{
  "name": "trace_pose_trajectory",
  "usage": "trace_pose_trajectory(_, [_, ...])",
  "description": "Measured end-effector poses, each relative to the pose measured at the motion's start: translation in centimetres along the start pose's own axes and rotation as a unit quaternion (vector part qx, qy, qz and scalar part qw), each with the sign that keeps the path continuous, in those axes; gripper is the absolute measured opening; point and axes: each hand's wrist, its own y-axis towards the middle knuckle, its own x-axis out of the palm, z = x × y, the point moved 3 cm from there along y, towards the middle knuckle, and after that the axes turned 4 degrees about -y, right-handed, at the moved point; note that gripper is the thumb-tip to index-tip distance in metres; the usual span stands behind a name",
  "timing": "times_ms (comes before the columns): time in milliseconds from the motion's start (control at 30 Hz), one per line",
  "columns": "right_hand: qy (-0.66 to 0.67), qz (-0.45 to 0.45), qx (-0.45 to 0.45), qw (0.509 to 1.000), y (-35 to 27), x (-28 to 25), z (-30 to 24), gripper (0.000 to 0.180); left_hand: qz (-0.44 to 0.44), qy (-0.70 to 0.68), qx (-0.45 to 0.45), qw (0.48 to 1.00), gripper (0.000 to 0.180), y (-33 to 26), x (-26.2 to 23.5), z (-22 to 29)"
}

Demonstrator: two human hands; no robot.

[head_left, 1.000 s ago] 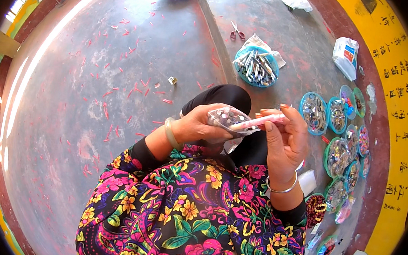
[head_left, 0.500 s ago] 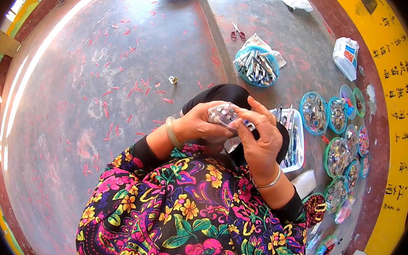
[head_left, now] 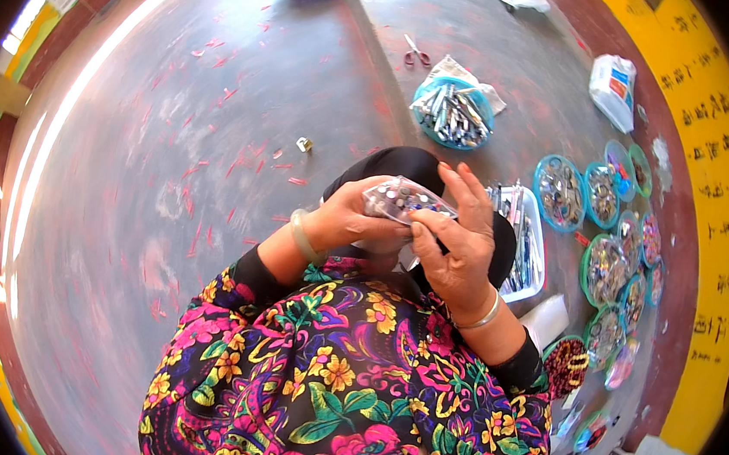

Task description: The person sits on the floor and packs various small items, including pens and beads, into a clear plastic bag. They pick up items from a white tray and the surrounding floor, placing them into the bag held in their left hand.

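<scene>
The grey floor [head_left: 213, 171] is strewn with red scraps; right of the small clear bead case [head_left: 406, 201] lie round trays of beads [head_left: 604, 266], beyond it a teal bowl of metal pieces [head_left: 452, 114]. The left hand [head_left: 343, 221] cradles the case over the lap. The right hand [head_left: 459, 236] pinches narrowly at its near edge, so the work seems midway, many trays still full.

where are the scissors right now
In the head view the scissors lie on the grey floor at upper centre, just left of the blue bowl of metal pieces and beyond both hands.
</scene>
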Motion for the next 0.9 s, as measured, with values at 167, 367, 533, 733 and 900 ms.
trace_pose_trajectory(167, [0.046,0.011,0.029,0.998,-0.4,0.8,0.6,0.014,-0.01,0.018,0.027,0.999,0.052,0.2,-0.3,0.0])
trace_pose_trajectory(367, [0.034,0.043,0.032,0.998,-0.5,0.3,0.7,0.014,0.026,0.034,0.001,0.999,0.05,0.4,0.0,-0.1])
trace_pose_trajectory(533, [0.042,0.048,0.023,0.998,-1.1,0.5,1.1,0.009,0.015,0.026,-0.009,0.999,0.05,0.3,0.0,-0.7])
trace_pose_trajectory(733, [0.053,0.019,0.012,0.998,-1.4,0.1,1.3,0.013,0.01,0.025,0.009,1.0,0.051,0.6,-0.1,-1.5])
trace_pose_trajectory(900, [0.032,0.101,0.045,0.993,-2.1,-2.0,4.7,0.03,0.003,0.041,-0.011,0.999,0.048,0.7,0.4,-0.8])
